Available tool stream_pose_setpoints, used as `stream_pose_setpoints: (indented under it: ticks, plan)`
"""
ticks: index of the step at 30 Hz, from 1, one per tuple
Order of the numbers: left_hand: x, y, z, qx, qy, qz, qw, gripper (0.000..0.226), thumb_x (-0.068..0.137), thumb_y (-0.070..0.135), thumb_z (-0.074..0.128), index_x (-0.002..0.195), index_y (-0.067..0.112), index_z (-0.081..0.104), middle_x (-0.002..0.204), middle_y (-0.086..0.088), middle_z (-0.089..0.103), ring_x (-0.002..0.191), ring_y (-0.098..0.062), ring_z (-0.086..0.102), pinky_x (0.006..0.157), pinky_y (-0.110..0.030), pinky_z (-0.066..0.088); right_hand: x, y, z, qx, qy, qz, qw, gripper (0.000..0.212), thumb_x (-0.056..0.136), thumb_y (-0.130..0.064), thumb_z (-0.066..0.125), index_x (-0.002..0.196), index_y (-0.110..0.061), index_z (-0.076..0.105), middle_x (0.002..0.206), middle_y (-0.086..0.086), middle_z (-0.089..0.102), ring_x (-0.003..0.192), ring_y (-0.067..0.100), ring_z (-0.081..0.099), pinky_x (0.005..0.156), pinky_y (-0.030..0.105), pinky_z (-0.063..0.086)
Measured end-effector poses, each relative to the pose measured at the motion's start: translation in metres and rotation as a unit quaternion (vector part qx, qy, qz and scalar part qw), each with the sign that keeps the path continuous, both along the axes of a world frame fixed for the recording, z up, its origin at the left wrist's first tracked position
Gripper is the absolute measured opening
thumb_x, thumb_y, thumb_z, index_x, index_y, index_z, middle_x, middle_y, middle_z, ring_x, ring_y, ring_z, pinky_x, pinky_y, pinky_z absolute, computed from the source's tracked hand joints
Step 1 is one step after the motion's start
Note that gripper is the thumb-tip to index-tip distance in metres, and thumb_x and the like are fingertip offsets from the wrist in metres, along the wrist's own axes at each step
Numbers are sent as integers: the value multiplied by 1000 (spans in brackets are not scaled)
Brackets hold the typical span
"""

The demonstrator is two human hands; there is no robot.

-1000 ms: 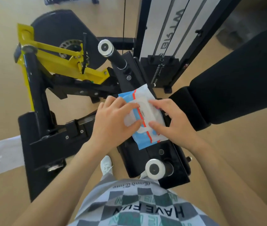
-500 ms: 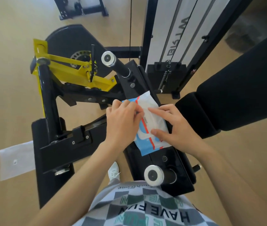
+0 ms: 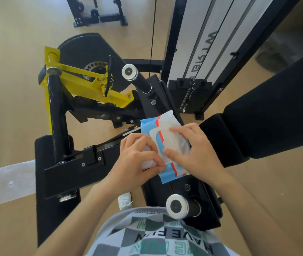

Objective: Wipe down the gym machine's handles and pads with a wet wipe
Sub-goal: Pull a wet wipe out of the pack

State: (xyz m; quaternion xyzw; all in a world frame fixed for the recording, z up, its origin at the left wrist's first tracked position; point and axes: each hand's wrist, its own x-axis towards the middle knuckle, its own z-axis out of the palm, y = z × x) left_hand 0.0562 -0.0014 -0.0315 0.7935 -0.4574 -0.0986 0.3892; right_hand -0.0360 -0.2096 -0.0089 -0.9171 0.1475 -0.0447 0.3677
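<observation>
Around you a smooth tan floor (image 3: 8, 89) in soft even daylight, a white sheet (image 3: 13, 182) lying flat on it at your near left, a black metal frame (image 3: 99, 15) standing far off, a blurred dark grey patch (image 3: 270, 56) at far right

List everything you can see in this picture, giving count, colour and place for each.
soft plastic wet-wipe pack: one, blue and white with red stripes, on the black machine
crumpled wet wipe: one, white, in the left hand
round-capped handles: two, black with silver caps, beyond and nearer than the pack
large padded rest: one, black, right
metal lever arm: one, yellow, upper left
flat sheet: one, white, floor, left
left hand: grips the wipe
right hand: rests on the pack
</observation>
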Motion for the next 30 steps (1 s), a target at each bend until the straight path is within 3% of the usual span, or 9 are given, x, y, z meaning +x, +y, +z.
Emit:
stream_pose_setpoints:
  ticks: [5,8,13,17,20,23,27,30]
  plan:
    - [6,4,4,-52,42,-11,998,9,85,42,76,84,33,80,106,21,65,131,-14,47,110,-42,30,-2,4,0,-37,10,28,999,79,75,-59,82,141,-38,45,125,-16,33,119,9,40,94,33,55]
    - [11,1,5,-80,63,30,994,12,86,39,73,86,27,76,102,21,70,117,-11,61,102,-49,44,-4,2,-3,-30,12,35,999,81,75,-56,82,143,-39,43,128,-15,31,120,9,39,95,30,55]
    - [20,-20,13,-24,-15,74,997,21,85,47,68,94,30,76,101,16,67,98,-14,56,85,-40,50,-6,0,-5,-1,11,32,999,81,75,-58,81,145,-38,44,131,-16,30,123,9,38,96,21,51]
    - [33,-32,19,48,-91,15,995,28,82,53,62,97,35,77,97,16,65,92,-13,48,77,-31,46,-8,-3,-6,39,8,38,998,82,74,-55,82,145,-38,46,132,-14,32,126,10,39,97,24,53]
    - [45,-39,25,74,-121,-41,989,20,83,48,67,94,35,76,93,15,63,85,-10,44,70,-30,40,-9,-3,-6,49,10,35,998,82,74,-43,88,145,-35,48,131,-13,33,126,9,39,97,25,53]
    - [62,-45,33,89,-130,-124,980,7,87,38,71,93,38,75,90,15,60,81,-4,47,69,-28,35,-10,-4,-7,63,-7,33,997,80,72,-39,90,143,-33,52,130,-12,36,126,9,41,98,25,51]
    - [80,-57,50,158,-140,-208,955,9,92,41,70,99,43,73,92,18,59,82,-1,54,64,-26,46,-11,-4,-8,84,-18,29,996,75,72,-38,90,139,-32,55,130,-11,39,126,10,43,98,25,51]
    - [83,-65,56,166,-193,-247,935,7,93,39,66,93,41,72,90,17,63,76,-4,58,55,-18,36,-13,-3,-9,92,-37,25,995,71,73,-39,89,136,-35,56,131,-11,42,127,14,45,96,28,55]
